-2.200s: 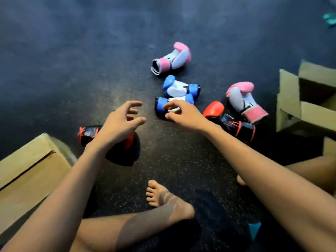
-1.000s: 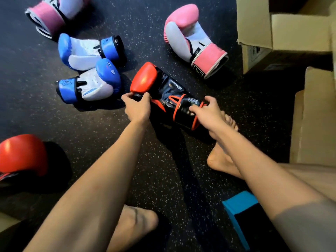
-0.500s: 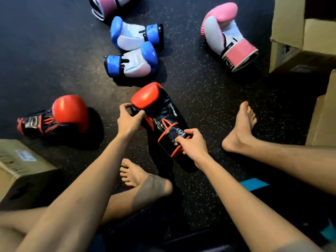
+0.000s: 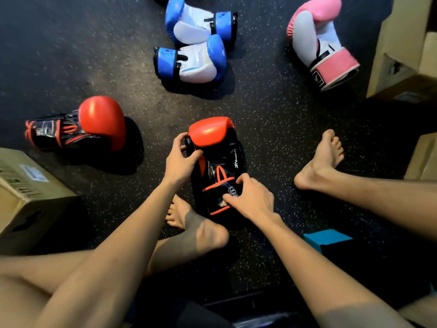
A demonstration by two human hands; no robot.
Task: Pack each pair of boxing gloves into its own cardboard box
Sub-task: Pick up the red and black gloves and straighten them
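One cardboard box (image 4: 30, 197): sitting well left of the held glove (image 4: 217, 162).
Matching glove (image 4: 80, 129): lying left of it.
Left hand (image 4: 179, 162): you are gripping the held glove's red tip.
Right hand (image 4: 253, 200): you are clamping its cuff.

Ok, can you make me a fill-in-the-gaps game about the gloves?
The left hand and right hand hold a glove that is red and ____.
Its match lies on the person's ____ side.
The touching pair is white and ____.
The lone glove by the right box is white and ____.
Missing: black, left, blue, pink.
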